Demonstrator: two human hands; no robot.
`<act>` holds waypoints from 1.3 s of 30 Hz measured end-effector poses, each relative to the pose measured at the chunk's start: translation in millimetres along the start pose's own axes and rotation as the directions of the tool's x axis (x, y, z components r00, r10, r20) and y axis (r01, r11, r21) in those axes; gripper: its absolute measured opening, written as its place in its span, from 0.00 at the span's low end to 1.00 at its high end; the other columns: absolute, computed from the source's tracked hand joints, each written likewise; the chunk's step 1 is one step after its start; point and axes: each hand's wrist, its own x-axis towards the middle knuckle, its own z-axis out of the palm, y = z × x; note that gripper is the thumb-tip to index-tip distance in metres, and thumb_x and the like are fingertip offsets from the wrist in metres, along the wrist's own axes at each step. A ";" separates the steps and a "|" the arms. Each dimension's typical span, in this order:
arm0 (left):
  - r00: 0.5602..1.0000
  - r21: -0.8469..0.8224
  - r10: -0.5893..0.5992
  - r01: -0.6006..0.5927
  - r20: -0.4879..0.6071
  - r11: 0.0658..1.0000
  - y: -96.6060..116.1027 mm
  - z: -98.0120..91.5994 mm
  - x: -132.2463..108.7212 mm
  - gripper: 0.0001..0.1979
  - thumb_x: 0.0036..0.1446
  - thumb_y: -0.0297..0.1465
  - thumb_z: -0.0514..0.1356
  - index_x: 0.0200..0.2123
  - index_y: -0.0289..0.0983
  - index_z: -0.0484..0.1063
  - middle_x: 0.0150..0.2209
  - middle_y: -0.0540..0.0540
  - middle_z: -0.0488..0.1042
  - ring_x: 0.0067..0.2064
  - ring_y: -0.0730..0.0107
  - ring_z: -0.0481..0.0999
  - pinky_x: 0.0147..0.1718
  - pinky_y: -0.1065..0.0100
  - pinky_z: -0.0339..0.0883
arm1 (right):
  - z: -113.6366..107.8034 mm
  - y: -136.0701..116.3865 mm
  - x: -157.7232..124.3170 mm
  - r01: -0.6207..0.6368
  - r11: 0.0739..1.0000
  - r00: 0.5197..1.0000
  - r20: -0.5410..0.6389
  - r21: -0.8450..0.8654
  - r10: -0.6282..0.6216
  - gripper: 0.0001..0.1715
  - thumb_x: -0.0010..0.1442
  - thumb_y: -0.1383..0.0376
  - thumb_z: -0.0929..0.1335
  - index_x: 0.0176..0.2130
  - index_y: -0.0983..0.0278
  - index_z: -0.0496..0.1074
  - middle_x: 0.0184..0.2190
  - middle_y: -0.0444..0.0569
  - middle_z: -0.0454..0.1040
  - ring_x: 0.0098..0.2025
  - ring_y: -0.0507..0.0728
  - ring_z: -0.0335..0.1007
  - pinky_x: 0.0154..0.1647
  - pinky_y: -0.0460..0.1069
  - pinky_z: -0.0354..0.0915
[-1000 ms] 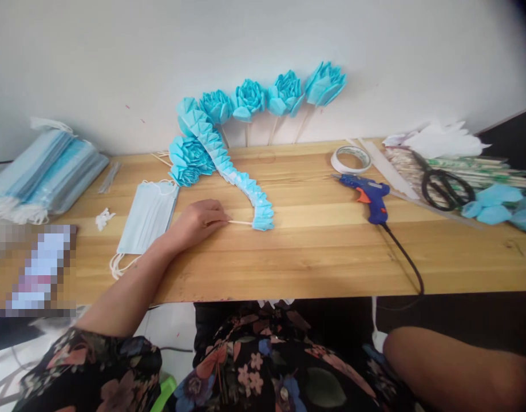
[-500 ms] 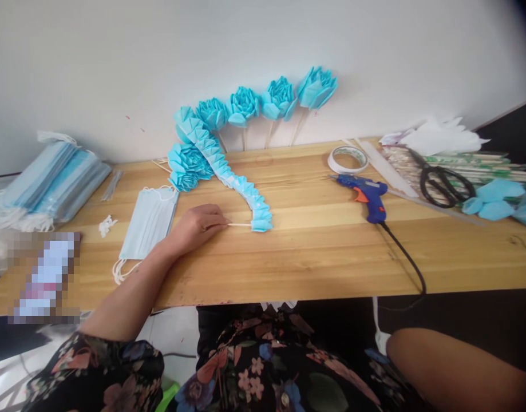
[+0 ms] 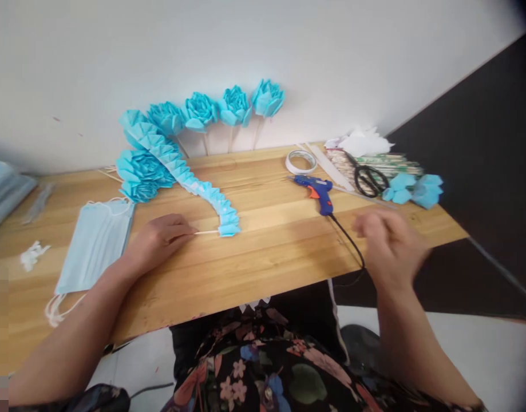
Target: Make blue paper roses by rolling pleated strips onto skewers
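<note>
Between the fingers of my left hand [image 3: 162,239] is a thin wooden stick [image 3: 206,232]. Its far end meets the end of a long blue strip of folded, overlapping petals [image 3: 198,186], which curves back over a pile of blue flowers [image 3: 145,171]. My right hand [image 3: 389,246] hovers over the table's front right edge, fingers curled and blurred by motion. Nearest to it lies a blue glue gun [image 3: 320,191] with an orange trigger, its nozzle pointing left. The cord [image 3: 351,240] runs from its grip down over the edge.
Several blue flowers on sticks [image 3: 234,106] lean against the wall. Behind the glue gun lies a tape roll [image 3: 301,162]. Wooden sticks [image 3: 389,165], a black coil [image 3: 371,182] and loose blue pieces [image 3: 400,187] sit at the right, face masks [image 3: 95,243] at the left.
My right hand has come into view and risen beside the glue gun. The view has turned to the right. My left hand still holds the stick at the strip's end.
</note>
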 end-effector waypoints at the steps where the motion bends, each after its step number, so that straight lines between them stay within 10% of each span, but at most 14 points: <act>1: 1.000 0.000 0.003 -0.003 -0.006 1.000 -0.4 0.2 -0.1 0.13 0.69 0.34 0.56 0.39 0.39 0.80 0.38 0.45 0.79 0.40 0.67 0.78 0.39 0.70 0.69 | 0.9 7.2 6.7 -0.009 1.000 1.000 0.007 -0.030 0.009 0.17 0.70 0.59 0.62 0.42 0.59 0.78 0.45 0.57 0.80 0.47 0.64 0.76 0.48 0.58 0.72; 10: 1.000 0.029 0.026 -0.026 -0.008 0.999 -0.3 1.7 0.2 0.14 0.70 0.34 0.55 0.40 0.38 0.80 0.38 0.45 0.79 0.39 0.67 0.78 0.38 0.70 0.68 | 43.5 16.8 70.1 -0.025 0.932 0.945 0.296 -0.362 0.141 0.23 0.66 0.51 0.62 0.45 0.62 0.79 0.43 0.59 0.82 0.45 0.68 0.77 0.37 0.54 0.64; 18: 1.000 0.003 0.016 -0.016 -0.008 1.000 4.3 2.7 1.5 0.15 0.70 0.35 0.55 0.38 0.37 0.81 0.36 0.44 0.78 0.38 0.67 0.77 0.37 0.69 0.67 | 48.4 22.6 66.8 -0.192 0.977 0.919 0.366 0.095 0.145 0.16 0.60 0.56 0.67 0.41 0.63 0.75 0.35 0.53 0.80 0.28 0.56 0.72 0.25 0.49 0.64; 26: 0.998 -0.021 0.035 -0.036 -0.050 0.999 3.8 7.1 1.7 0.14 0.69 0.33 0.56 0.39 0.36 0.82 0.34 0.43 0.78 0.37 0.66 0.77 0.36 0.67 0.66 | 56.5 -11.2 55.1 -0.389 0.582 0.910 0.398 0.714 0.120 0.16 0.49 0.56 0.75 0.38 0.59 0.75 0.35 0.50 0.76 0.31 0.54 0.68 0.23 0.47 0.63; 31: 0.998 -0.020 0.038 -0.039 -0.046 0.999 4.1 6.4 1.9 0.15 0.69 0.34 0.55 0.39 0.36 0.81 0.34 0.42 0.78 0.37 0.66 0.77 0.36 0.67 0.67 | 55.5 -37.3 70.7 -0.581 0.302 0.798 0.603 0.756 0.027 0.18 0.63 0.47 0.66 0.43 0.56 0.71 0.24 0.41 0.60 0.25 0.51 0.58 0.21 0.47 0.58; 39: 0.999 -0.023 0.030 -0.030 -0.021 0.999 8.1 2.6 3.7 0.15 0.70 0.34 0.55 0.39 0.36 0.81 0.34 0.42 0.78 0.37 0.66 0.78 0.35 0.68 0.67 | 79.7 -75.8 94.3 -0.479 0.520 0.722 0.654 0.708 -0.225 0.17 0.60 0.50 0.66 0.41 0.58 0.72 0.36 0.52 0.77 0.35 0.57 0.73 0.15 0.46 0.49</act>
